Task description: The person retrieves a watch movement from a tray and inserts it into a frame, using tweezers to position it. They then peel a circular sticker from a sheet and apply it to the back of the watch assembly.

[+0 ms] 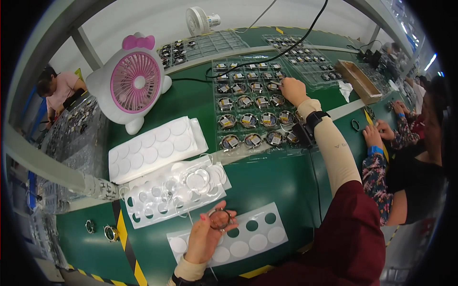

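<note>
My left hand [204, 235] is closed around a round metal watch case [220, 219], thumb and fingers at its rim, above a white sheet of round stickers [258, 243]. Several discs are gone from that sheet, leaving holes that show green. Farther off, my right hand [293, 90] reaches to the right edge of a clear plastic tray [216, 143]. Rows of round watch parts with small silver and yellow pieces fill the tray. My right fingers are drawn together at one watch part [273, 86]; whether they grip it is hard to see.
A pink-and-white fan [138, 83] stands behind a stack of sticker sheets [152, 148]. Loose clear discs [196, 180] lie on another sheet. Two metal rings [110, 233] sit at left. A black cable [317, 190] crosses the green table. A co-worker's hands [373, 136] are at right, near a wooden box [359, 81].
</note>
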`<state>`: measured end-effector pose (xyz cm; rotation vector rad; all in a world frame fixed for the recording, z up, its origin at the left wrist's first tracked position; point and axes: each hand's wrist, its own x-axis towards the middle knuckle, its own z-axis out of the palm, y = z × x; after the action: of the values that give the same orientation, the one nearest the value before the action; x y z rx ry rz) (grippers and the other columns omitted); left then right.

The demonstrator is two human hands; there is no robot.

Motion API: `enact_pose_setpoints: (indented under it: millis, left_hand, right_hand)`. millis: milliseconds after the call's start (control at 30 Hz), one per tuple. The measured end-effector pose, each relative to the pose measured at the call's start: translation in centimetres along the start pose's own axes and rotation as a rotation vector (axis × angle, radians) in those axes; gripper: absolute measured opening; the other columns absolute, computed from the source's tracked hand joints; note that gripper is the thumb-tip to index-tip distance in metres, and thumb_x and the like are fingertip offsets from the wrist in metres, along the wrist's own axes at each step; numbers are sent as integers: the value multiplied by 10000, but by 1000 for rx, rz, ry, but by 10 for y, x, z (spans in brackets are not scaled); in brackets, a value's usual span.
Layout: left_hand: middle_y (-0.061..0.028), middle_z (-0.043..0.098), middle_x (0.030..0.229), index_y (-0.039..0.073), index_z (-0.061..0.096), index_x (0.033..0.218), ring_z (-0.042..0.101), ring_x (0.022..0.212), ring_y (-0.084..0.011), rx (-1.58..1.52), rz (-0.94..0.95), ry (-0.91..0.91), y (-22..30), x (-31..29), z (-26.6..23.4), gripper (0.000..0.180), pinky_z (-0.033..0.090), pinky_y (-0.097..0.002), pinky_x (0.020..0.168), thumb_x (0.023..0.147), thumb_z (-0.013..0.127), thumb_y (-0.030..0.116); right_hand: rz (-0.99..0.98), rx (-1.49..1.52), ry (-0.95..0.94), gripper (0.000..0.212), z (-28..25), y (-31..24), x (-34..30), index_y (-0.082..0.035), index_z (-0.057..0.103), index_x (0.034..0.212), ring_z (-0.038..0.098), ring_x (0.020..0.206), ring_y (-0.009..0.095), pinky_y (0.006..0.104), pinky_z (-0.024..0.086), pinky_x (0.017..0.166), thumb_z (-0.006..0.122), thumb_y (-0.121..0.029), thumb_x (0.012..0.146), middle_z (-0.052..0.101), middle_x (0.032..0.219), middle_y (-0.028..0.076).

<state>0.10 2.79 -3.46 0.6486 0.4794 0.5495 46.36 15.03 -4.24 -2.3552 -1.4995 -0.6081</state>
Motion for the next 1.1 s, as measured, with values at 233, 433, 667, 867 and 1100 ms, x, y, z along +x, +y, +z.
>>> enact_pose_setpoints:
  millis: [233, 433, 667, 867, 1100]
  left_hand:
    - [-144, 556, 1091, -41, 332, 1277, 496, 1085, -265, 3, -61, 3, -2, 0, 0, 579, 385, -456, 926, 911, 397, 403]
    - [-166, 561, 1070, -7, 384, 1259, 492, 1083, -284, 45, -69, 55, -1, 1, -1, 595, 409, -456, 895, 892, 397, 461]
    - [-185, 553, 1073, -11, 389, 1258, 492, 1077, -302, 44, -86, 75, 2, 1, -5, 619, 400, -479, 902, 869, 448, 467]
    - [-207, 541, 1078, -14, 388, 1259, 498, 1065, -318, 39, -116, 85, 3, 2, -3, 644, 396, -490, 903, 849, 485, 473]
    - [-209, 542, 1077, -11, 398, 1250, 509, 1050, -315, 76, -101, 102, 4, 2, -2, 622, 404, -473, 896, 863, 459, 471]
  right_hand:
    - [-164, -262, -187, 139, -3, -3, 25, -52, 631, 740, 619, 749, 309, 391, 496, 639, 645, -179, 686, 627, 771, 147]
    - [-90, -175, -175, 166, -17, 2, 47, -55, 633, 729, 617, 760, 321, 401, 496, 662, 644, -216, 695, 630, 771, 150]
    - [164, -46, -112, 241, 31, 38, 74, -48, 631, 756, 610, 799, 334, 414, 489, 686, 649, -283, 705, 629, 839, 169]
    - [155, 43, -183, 298, 47, 47, 74, -27, 607, 871, 600, 791, 322, 415, 465, 695, 644, -282, 721, 631, 849, 145]
    - [241, 604, -593, 318, -6, 44, 60, -12, 603, 937, 597, 804, 330, 404, 469, 703, 619, -268, 749, 625, 881, 175]
